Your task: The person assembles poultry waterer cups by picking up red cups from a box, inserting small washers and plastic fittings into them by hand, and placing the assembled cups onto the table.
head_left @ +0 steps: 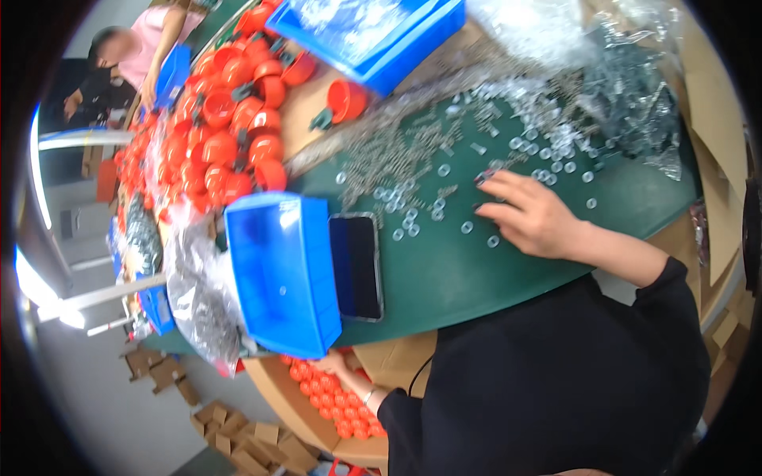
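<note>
My right hand (533,213) is over the green table with its thumb and fingers apart, and nothing shows between them. Around its fingertips lie loose clear plastic rings (467,228). Many small metal springs (385,163) spread out to the left of these rings. Lower down, my left hand (332,363) is beside the near edge of a blue plastic bin (282,278), above an open cardboard box holding orange, round-topped plastic parts (325,397). Its fingers are too hidden by the bin's edge and too small to read.
A dark-screened phone (356,266) lies beside the bin. Orange cup-shaped parts (218,147) are heaped at the far left, near another blue bin (373,47). Clear plastic bags (528,32) lie at the back. Someone in pink (159,36) is at the far left.
</note>
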`<state>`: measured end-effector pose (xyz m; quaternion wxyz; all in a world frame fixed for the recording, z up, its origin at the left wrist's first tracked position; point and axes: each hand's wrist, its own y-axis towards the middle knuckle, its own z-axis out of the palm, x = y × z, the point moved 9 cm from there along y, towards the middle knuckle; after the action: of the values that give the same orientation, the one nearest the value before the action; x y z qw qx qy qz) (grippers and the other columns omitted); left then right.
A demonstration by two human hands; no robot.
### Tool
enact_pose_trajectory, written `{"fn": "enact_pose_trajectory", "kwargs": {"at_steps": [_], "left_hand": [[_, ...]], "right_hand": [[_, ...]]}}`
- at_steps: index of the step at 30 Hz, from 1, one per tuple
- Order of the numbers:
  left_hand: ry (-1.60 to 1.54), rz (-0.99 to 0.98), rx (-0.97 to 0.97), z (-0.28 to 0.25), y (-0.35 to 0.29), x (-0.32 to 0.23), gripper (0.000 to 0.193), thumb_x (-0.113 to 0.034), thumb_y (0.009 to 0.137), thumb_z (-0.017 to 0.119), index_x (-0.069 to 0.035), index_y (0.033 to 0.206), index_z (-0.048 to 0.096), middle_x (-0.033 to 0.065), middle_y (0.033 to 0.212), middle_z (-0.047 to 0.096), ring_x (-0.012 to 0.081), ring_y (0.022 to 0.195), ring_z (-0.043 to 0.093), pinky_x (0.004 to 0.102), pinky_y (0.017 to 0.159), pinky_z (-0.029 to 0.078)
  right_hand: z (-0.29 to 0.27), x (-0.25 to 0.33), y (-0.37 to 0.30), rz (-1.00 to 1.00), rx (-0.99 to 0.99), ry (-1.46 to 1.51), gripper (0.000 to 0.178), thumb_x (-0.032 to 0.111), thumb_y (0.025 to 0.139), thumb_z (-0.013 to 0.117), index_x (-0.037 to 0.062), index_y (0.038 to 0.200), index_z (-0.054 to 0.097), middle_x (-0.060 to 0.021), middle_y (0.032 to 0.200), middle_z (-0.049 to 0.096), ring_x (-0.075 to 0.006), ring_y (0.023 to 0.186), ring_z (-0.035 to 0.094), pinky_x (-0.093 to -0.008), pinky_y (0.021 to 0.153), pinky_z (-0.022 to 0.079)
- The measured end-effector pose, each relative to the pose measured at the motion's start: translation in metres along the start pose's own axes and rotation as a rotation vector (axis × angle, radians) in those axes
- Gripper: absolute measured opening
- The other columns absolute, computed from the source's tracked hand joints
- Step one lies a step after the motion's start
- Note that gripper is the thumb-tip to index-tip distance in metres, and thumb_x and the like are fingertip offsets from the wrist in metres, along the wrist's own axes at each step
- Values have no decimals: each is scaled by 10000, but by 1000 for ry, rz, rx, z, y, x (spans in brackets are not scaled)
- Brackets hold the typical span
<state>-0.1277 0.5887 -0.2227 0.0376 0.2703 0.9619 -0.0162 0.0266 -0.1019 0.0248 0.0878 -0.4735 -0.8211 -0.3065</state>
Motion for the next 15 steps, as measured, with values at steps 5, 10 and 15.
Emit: {"fn": "enact_pose_trajectory", "kwargs": {"at_steps": [5, 10, 15], "left_hand": [[118, -152, 218, -25, -29, -87, 703, -461, 814, 657, -49, 1338, 433, 223, 1375, 370, 359, 1228, 417, 504, 923, 454], [-174, -30, 34, -96, 59, -91, 706, -469, 828, 646, -84, 1370, 407, 205, 1348, 399, 347, 1154, 465, 495, 914, 460], [-507, 284, -148, -127, 30, -23, 711, -478, 846, 632, -128, 1410, 375, 183, 1314, 434, 333, 1062, 526, 485, 902, 467]], "right_hand": [[-17, -14, -7, 33, -81, -21, 314, 10, 711, 666, 82, 1015, 629, -107, 1175, 562, -295, 1144, 524, -377, 900, 469], [-39, -27, 25, 48, -213, -119, 195, 51, 737, 695, 70, 925, 650, -47, 951, 581, -232, 898, 565, -341, 761, 454], [-22, -60, 42, 121, -76, -277, 133, 176, 800, 690, 62, 804, 621, -48, 807, 537, -209, 769, 553, -327, 698, 446]]}}
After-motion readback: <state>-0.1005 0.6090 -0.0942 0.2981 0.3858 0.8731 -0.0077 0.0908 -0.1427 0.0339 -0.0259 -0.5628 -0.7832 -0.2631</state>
